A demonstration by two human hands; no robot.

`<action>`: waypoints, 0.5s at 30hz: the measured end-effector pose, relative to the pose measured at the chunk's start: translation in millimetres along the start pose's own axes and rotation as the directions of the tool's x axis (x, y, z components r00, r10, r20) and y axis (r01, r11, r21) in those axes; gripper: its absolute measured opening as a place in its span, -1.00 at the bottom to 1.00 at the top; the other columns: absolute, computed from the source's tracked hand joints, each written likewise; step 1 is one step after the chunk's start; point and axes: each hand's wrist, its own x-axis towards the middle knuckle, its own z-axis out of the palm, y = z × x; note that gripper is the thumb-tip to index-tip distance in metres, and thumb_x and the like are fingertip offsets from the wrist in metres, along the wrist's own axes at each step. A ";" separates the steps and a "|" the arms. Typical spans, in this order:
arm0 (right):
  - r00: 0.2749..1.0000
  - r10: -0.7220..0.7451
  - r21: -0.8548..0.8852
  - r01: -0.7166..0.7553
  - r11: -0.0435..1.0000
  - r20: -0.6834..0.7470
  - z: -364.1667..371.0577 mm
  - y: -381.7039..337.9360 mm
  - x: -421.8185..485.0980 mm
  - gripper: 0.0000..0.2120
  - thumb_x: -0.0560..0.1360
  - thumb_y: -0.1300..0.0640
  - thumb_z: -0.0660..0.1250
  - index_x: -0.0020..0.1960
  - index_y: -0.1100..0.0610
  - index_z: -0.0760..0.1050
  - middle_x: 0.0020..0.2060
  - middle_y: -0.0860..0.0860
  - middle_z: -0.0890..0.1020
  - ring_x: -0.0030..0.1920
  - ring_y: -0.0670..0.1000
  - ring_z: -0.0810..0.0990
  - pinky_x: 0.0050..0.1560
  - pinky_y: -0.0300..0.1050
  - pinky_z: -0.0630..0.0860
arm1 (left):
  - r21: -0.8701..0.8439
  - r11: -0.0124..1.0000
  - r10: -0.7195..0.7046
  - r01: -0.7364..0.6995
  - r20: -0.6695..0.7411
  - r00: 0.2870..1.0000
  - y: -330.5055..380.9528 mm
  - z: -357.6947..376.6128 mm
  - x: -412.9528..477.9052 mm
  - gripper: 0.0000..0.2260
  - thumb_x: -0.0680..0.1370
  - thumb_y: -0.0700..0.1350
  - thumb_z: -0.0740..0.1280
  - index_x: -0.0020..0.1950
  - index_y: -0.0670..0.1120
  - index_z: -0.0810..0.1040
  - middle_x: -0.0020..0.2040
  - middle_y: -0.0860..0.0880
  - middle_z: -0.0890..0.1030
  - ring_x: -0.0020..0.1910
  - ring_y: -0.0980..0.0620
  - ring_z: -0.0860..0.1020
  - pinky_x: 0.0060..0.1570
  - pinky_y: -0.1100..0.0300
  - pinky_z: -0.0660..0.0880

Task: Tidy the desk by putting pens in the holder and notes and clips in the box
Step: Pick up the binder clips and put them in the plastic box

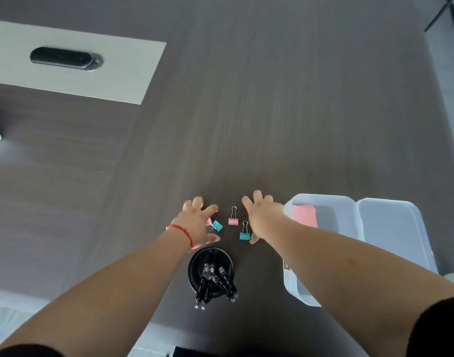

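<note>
Several binder clips lie on the dark desk between my hands: a pink clip (233,221), a teal clip (244,236), another teal clip (217,225) and a pink one (209,221) partly hidden under my left hand. My left hand (198,222) hovers with fingers spread over the left pair. My right hand (262,215) is spread just right of the teal clip. A black pen holder (195,266) with several black pens (213,279) stands nearer to me. A clear plastic box (295,202) at right holds pink notes (305,215).
The box's clear lid (393,228) lies open to its right. A pale panel (74,68) with a black cable port (63,57) sits at the far left. The desk's right edge runs along the frame's right side.
</note>
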 end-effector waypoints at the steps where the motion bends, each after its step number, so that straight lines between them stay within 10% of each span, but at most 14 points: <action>1: 1.000 -0.012 0.032 0.012 0.999 0.015 2.7 -2.7 -1.8 0.05 0.19 -0.09 0.63 0.47 -0.03 0.06 0.33 0.09 0.19 0.27 0.18 0.34 0.00 0.11 0.52 | 0.004 1.000 0.021 -0.021 0.001 1.000 1.2 1.7 0.7 -0.32 0.38 0.26 0.37 0.44 0.16 0.21 0.35 -0.06 0.24 0.34 -0.10 0.26 0.24 -0.01 0.50; 15: 0.993 -0.016 0.313 0.053 0.948 -0.120 39.1 -25.3 -21.6 -0.50 0.53 0.21 0.28 0.42 0.03 0.22 0.26 0.14 0.26 0.12 0.18 0.43 -0.16 -0.06 0.39 | 0.077 0.989 0.129 -0.129 0.014 0.992 9.7 6.4 9.5 -0.70 0.61 -0.07 0.17 0.34 0.02 0.34 0.21 -0.14 0.33 0.16 -0.16 0.39 0.00 0.01 0.55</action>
